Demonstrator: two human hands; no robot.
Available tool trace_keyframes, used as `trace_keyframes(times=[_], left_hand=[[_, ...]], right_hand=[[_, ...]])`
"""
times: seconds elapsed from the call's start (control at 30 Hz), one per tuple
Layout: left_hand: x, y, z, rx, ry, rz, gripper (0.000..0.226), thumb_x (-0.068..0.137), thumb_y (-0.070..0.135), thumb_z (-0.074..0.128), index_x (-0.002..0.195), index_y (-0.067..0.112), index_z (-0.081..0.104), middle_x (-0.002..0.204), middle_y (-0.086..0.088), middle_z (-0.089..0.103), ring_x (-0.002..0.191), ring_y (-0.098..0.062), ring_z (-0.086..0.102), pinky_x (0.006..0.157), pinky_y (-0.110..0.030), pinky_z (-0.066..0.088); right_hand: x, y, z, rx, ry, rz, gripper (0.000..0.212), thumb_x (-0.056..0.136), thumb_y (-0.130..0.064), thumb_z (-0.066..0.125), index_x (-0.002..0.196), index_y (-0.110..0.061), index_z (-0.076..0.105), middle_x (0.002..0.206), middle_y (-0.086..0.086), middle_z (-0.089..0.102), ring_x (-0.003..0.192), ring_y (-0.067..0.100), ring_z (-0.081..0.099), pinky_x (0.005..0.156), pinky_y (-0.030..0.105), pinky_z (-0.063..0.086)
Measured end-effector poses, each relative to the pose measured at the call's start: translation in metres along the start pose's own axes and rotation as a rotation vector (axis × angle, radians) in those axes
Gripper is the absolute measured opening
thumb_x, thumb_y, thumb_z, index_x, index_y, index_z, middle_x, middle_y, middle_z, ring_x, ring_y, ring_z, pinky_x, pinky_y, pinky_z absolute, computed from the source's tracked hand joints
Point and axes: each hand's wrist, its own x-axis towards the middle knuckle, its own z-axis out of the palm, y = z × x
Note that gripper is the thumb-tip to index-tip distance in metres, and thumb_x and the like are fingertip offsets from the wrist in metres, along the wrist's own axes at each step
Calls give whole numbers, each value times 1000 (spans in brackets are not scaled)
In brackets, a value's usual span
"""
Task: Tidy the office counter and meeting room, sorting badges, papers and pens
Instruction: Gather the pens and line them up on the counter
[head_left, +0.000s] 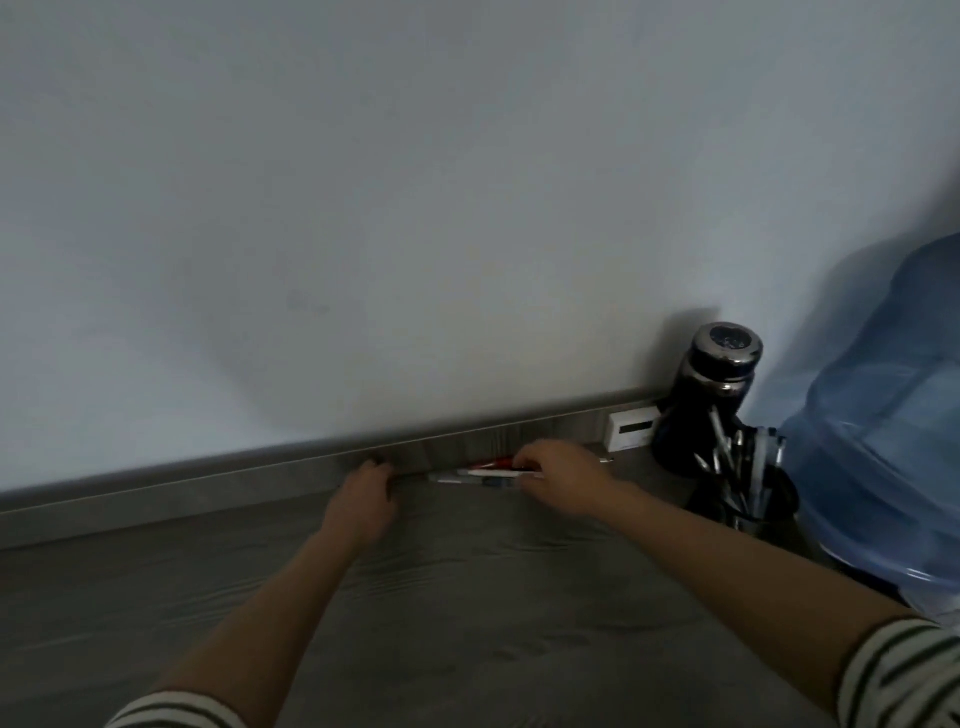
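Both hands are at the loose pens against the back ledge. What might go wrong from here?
1. The loose pens lie bunched along the back ledge. The right hand seems to grip only their right end, so some may slip out or roll away.
2. The pen cup looks crowded and stands close to the dark flask, so pushing more pens in might tip it.

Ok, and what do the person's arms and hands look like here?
The left hand and right hand are bare, no gloves, and the forearms uncovered. The left sleeve and right sleeve are white with dark stripes. Too blurred to tell any rings.
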Motion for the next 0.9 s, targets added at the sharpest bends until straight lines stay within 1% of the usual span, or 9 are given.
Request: trace_keyframes(times=[0.07,0.2,0.3,0.43,0.53,0.63,0.73,0.8,0.9], left_hand=[[1,-12,6,39,-13,32,43,87,14,53,130,12,52,125,-13,51,117,-32,49,99,-40,42],[3,-20,13,143,39,103,37,86,19,55,123,14,56,121,-9,51,115,-30,46,94,-38,44],[4,-23,20,213,8,157,32,87,21,53,118,15,57,119,-7,52,114,-28,47,92,-36,42],[2,-20,29,100,44,266,21,87,24,55,104,12,57,110,-8,55,108,-27,53,84,-36,44],[-1,-8,31,-27,82,293,22,87,25,57,104,11,52,107,-9,55,97,-30,59,76,-36,45],[-2,10,29,-127,129,331,23,85,23,59,103,12,48,103,-7,53,87,-30,59,70,-35,44],[1,29,32,-157,107,467,24,80,18,58,102,15,50,103,-4,49,83,-28,58,66,-35,44],[4,42,35,-117,66,542,31,77,20,56,108,18,52,111,0,47,90,-25,58,70,-35,47],[10,58,40,-36,-3,596,27,82,26,55,108,20,54,120,1,47,103,-23,57,78,-34,48]], right_hand=[[9,-7,15,-44,-31,12,33,91,-35,57,122,-23,62,116,5,60,107,26,59,87,36,49],[17,-10,36,-121,-4,35,31,91,-32,57,119,-21,62,114,6,55,103,29,59,83,37,49],[14,-8,43,-107,-8,47,31,88,-32,59,116,-22,65,112,6,62,100,28,61,81,35,50],[4,0,39,-33,-69,83,23,84,-29,65,106,-22,69,99,-1,70,90,19,65,72,26,48],[-4,6,36,-32,-117,90,24,85,-25,65,106,-16,69,101,4,67,89,20,62,68,25,41],[-15,15,29,60,-1,114,21,87,-18,62,106,-10,67,105,9,64,95,25,62,75,31,46],[-21,28,13,11,146,201,25,89,-21,58,113,-17,61,114,3,58,100,24,59,80,34,47],[-19,35,6,-58,135,249,32,89,-24,58,121,-24,59,121,-3,55,105,22,58,82,34,47],[-14,39,8,-75,67,258,42,86,-26,61,127,-31,57,126,-3,54,113,23,57,86,32,47]])
